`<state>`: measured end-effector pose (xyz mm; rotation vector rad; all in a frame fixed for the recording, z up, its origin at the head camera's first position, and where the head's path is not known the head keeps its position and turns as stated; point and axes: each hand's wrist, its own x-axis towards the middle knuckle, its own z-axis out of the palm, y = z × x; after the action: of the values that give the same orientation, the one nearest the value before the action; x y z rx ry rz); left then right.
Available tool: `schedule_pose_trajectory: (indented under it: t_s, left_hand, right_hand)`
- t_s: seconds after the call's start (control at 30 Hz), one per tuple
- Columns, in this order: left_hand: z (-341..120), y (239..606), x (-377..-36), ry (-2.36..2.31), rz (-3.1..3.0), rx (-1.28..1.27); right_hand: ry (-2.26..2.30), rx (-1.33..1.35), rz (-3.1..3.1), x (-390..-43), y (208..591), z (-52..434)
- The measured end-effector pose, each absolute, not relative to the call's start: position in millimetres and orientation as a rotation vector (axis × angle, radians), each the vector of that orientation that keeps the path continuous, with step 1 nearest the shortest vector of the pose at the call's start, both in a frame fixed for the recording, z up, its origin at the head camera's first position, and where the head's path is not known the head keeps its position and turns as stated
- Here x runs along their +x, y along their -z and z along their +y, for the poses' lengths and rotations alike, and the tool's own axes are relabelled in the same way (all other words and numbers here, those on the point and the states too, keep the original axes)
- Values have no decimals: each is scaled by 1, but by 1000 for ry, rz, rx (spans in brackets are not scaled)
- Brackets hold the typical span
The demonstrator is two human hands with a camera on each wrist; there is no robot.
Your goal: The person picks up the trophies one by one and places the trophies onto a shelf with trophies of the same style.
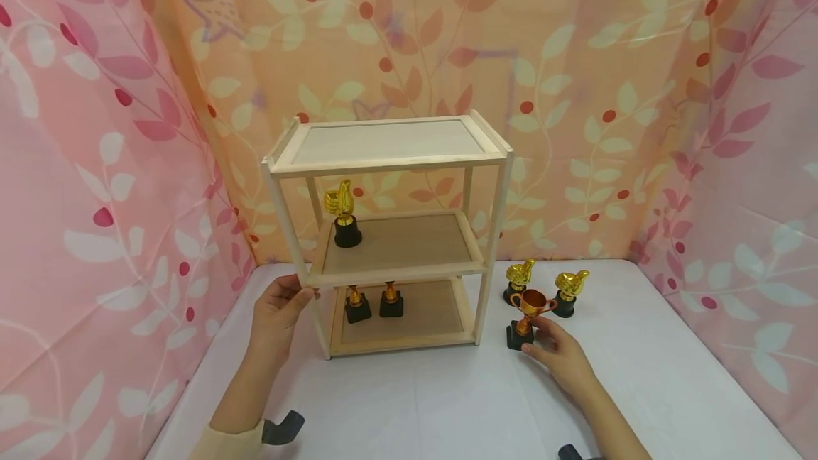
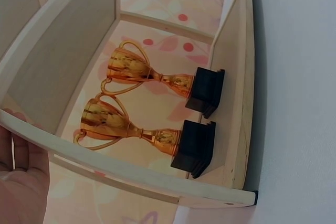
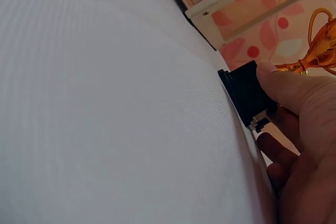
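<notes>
A pale wooden three-tier shelf stands on the white table. My left hand grips its front left post at the height of the middle tier; the left wrist view shows part of that hand against the wood. My right hand pinches the black base of a copper cup trophy standing on the table just right of the shelf. Two more cup trophies stand side by side on the bottom tier. A gold thumbs-up trophy is on the middle tier, at its left.
Two gold thumbs-up trophies stand on the table behind the held cup. Pink and orange leaf-patterned curtains close in the table at the back and on both sides. The shelf's top tier holds nothing.
</notes>
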<state>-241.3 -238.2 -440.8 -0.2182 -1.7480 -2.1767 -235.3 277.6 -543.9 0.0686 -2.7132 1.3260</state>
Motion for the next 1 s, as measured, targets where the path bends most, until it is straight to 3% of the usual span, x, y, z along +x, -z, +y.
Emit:
schedule_pose_trajectory:
  t_s: [1.0]
  left_hand:
    - [-238, 439, -240, 2191, -1752, -200]
  right_hand:
    - [-1247, -18, -2774, -235, 543, 274]
